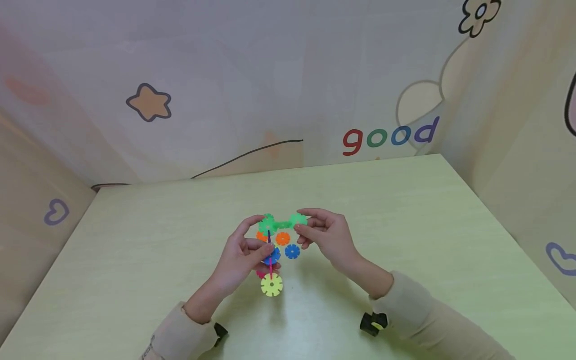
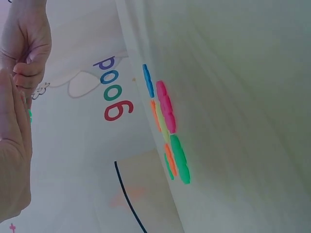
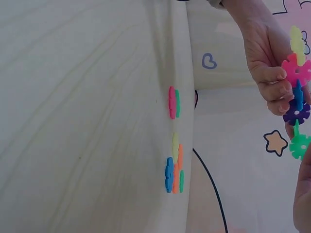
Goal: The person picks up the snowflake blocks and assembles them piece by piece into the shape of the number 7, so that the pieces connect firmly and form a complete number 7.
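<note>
Above the table, my left hand (image 1: 243, 255) grips an upright chain of notched plastic snowflake discs. The chain has a yellow disc (image 1: 272, 285) at its bottom, then a pink disc (image 3: 295, 72), a blue disc (image 1: 273, 256), a purple disc (image 3: 297, 112) and a green disc (image 1: 267, 226) on top. My left thumb lies over the blue disc, with the index fingertip at the green one. My right hand (image 1: 333, 235) pinches another green disc (image 1: 298, 220) between thumb and index finger. Between these two green discs, an edge-on green disc (image 1: 282, 225) spans the gap sideways.
On the table (image 1: 157, 260), loose discs lie beneath the hands, among them an orange disc (image 1: 283, 239), a blue disc (image 1: 292, 251) and a pink disc (image 3: 172, 103). A printed cloth backdrop (image 1: 247, 90) rises behind the table and along both sides.
</note>
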`<state>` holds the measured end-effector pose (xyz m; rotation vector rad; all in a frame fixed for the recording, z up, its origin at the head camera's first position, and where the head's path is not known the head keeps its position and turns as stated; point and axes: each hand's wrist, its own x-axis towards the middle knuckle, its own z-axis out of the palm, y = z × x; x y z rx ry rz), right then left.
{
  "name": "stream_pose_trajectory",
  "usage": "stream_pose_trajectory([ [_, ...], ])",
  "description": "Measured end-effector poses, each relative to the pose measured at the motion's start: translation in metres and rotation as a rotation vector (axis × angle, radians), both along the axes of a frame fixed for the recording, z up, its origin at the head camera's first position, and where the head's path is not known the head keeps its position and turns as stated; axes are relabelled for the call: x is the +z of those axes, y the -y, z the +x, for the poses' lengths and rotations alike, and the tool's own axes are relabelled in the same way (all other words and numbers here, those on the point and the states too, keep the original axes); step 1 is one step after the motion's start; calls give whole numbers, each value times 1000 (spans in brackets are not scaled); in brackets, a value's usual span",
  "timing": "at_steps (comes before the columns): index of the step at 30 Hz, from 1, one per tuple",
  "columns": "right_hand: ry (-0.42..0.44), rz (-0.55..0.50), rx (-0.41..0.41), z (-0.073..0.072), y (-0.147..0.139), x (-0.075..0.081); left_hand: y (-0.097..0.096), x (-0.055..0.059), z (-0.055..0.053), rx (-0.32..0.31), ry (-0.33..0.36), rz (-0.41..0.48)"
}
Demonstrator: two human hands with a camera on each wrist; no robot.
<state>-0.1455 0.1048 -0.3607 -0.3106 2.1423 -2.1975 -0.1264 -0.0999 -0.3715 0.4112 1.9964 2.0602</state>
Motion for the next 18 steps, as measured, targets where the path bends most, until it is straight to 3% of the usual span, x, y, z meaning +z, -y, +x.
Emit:
stream_pose_trajectory([
  [6, -1, -30, 4, 3, 0, -3, 2, 0, 0, 26, -65, -15],
  [14, -72, -60, 12, 7, -2, -4, 3, -2, 1, -20, -160, 8],
  [18, -94, -92, -20, 6, -3, -2, 3, 0, 0, 13, -132, 30],
])
